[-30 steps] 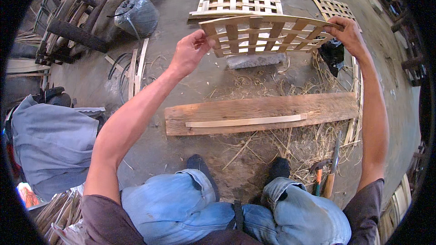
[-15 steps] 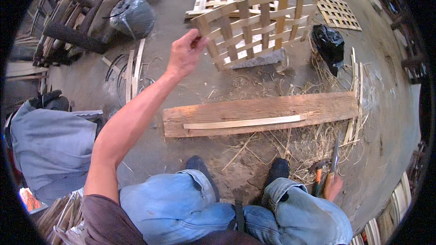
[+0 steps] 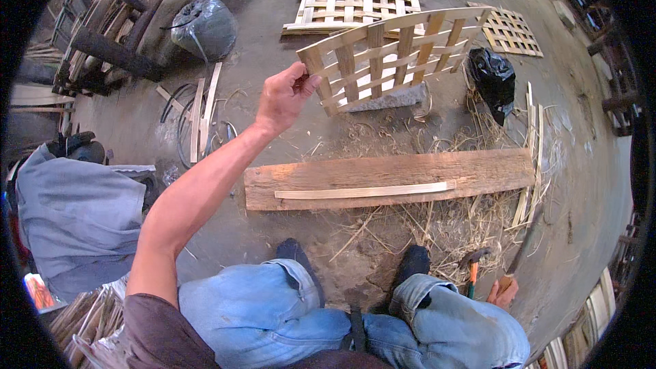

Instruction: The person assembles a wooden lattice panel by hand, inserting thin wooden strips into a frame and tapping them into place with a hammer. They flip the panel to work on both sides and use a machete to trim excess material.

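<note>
Raised over the floor ahead, a woven bamboo lattice panel (image 3: 376, 55) hangs tilted from my left hand (image 3: 283, 99), whose fingers pinch its left end. Low on the right, beside my knee, my right hand (image 3: 504, 294) is wrapped around the wooden handle of a long-bladed knife (image 3: 526, 246). The blade points away and to the right, somewhat blurred. A hammer (image 3: 473, 270) with an orange and green handle is just left of that hand. Across the floor before my feet lies a rough wooden board (image 3: 383, 166), with one pale bamboo strip (image 3: 362, 192) on top.
Two lattice panels lie farther off, one at the back (image 3: 362, 1) and one at the right (image 3: 509, 31). A stone block (image 3: 389, 99) sits below the held panel. Also around are a black plastic bag (image 3: 492, 82), a plastic-wrapped bundle (image 3: 205, 27), scattered shavings (image 3: 437, 239) and a grey cloth (image 3: 78, 205).
The held panel has come down a little in my left hand. My right hand has turned the knife so that its blade leans farther right. The view has shifted slightly.
</note>
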The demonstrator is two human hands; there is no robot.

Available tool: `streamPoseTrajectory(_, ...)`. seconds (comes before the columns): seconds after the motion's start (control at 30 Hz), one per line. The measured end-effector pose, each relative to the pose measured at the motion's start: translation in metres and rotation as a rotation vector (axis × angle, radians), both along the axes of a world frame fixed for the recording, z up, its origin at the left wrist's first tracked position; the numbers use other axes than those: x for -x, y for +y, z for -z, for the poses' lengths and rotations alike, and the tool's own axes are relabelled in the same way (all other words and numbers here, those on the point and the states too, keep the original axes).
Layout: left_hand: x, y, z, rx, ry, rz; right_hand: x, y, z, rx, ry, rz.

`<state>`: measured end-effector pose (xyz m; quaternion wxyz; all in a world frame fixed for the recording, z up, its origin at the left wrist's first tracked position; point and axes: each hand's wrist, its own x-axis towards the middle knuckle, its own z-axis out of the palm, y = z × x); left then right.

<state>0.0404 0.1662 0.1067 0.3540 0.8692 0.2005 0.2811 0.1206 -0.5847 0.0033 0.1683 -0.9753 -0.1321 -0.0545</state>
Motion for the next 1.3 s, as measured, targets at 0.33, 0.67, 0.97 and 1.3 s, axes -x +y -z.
streamPoseTrajectory(0.33, 0.01, -0.004, -0.006, -0.146, 0.055, -0.031, -0.033, 0.394, -0.16, -0.289, 0.16, -0.793)
streamPoseTrajectory(0.67, 0.004, -0.001, -0.007, -0.22, -0.014, 0.011, -0.042, 0.486, -0.235, -0.129, 0.127, -1.009)
streamPoseTrajectory(0.97, 0.003, -0.002, -0.005, -0.237, 0.033, 0.014, -0.035, 0.493, -0.248, -0.065, 0.12, -1.006)
streamPoseTrajectory(1.3, 0.006, -0.003, -0.005, -0.253, 0.013, 0.05, -0.037, 0.496, -0.25, -0.04, 0.158, -0.985)
